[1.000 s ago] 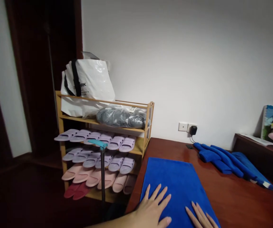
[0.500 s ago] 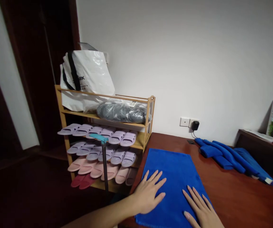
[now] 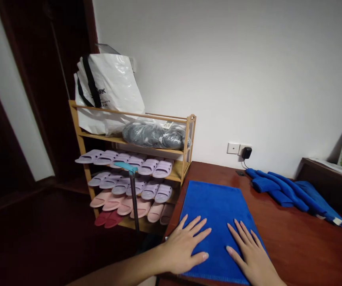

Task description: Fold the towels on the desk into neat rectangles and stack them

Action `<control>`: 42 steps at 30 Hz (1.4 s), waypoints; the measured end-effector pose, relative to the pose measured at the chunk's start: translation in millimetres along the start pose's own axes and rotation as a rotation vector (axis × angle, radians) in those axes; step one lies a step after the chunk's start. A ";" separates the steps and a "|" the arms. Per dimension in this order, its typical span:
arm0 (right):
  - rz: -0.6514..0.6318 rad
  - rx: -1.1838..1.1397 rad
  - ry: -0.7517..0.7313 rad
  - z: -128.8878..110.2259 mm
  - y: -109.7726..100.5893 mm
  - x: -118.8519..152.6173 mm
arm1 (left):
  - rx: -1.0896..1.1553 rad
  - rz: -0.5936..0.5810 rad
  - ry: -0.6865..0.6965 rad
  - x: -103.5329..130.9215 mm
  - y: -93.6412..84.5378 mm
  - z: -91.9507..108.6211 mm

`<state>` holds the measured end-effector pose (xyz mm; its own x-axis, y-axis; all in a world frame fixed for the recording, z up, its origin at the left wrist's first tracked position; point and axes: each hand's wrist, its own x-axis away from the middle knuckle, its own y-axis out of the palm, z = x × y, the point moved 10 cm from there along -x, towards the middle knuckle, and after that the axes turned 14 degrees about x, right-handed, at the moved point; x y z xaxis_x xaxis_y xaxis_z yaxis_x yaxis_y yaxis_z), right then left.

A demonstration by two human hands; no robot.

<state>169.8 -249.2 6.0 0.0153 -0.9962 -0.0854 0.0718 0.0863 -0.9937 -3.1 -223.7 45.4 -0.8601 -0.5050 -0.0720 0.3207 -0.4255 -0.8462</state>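
And there, lower centre of the frame, your left hand [image 3: 182, 244] and right hand [image 3: 250, 254] lie flat, fingers spread, gripping nothing, on the blue towel [image 3: 215, 200], seemingly light and floppy, best pinched by its upper corners, the lower-left one being hard to see.

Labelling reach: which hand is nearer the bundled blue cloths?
Right. The right hand rests on the flat cloth, on the side toward the bundled cloths; the left hand, on its opposite side.
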 end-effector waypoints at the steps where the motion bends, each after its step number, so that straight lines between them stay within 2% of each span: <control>1: 0.012 -0.004 -0.006 0.2 0.7 -0.7 | 0.000 0.000 -0.001 -0.7 -0.3 -1.1; 7: -0.001 0.000 -0.007 2.0 1.9 -2.5 | -0.025 -0.012 0.003 -6.0 0.1 -8.2; 15: -0.011 -0.006 0.032 5.9 1.9 -23.5 | -0.087 -0.037 -0.011 -26.6 -1.7 -25.4; 21: 0.006 -0.021 0.040 12.7 3.9 -11.0 | -0.101 -0.010 -0.022 -6.7 -5.8 -23.6; 24: -0.036 -0.044 0.054 18.2 2.8 -12.6 | -0.101 -0.024 -0.033 -3.8 -8.1 -23.1; 27: -0.075 -0.076 0.060 18.4 -3.5 -34.6 | -0.098 0.007 -0.075 -26.3 -15.4 -27.6; 29: -0.053 -0.075 0.071 16.3 -9.2 -57.0 | -0.109 0.108 -0.103 -50.2 -25.7 -33.7; 31: -0.031 -0.058 0.092 13.9 -9.3 -77.4 | -0.131 0.185 -0.136 -71.4 -30.9 -44.1; 33: -0.034 -0.037 0.114 12.5 -2.8 -90.8 | -0.144 0.181 -0.196 -85.3 -27.3 -60.5; 36: -0.036 -0.009 0.117 12.1 6.4 -99.1 | -0.151 0.144 -0.226 -93.8 -21.1 -79.0; 38: -0.018 0.006 0.110 12.8 6.5 -100.2 | -0.150 0.141 -0.217 -95.0 -21.3 -82.8; 42: 0.053 0.038 0.136 12.2 -6.5 -93.0 | -0.171 0.226 -0.206 -87.1 -31.8 -69.0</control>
<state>180.0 -157.0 21.4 -0.1150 -0.9821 -0.1492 0.1121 0.1365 -0.9843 34.3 -114.3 42.2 -0.6713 -0.7202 -0.1749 0.4080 -0.1622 -0.8984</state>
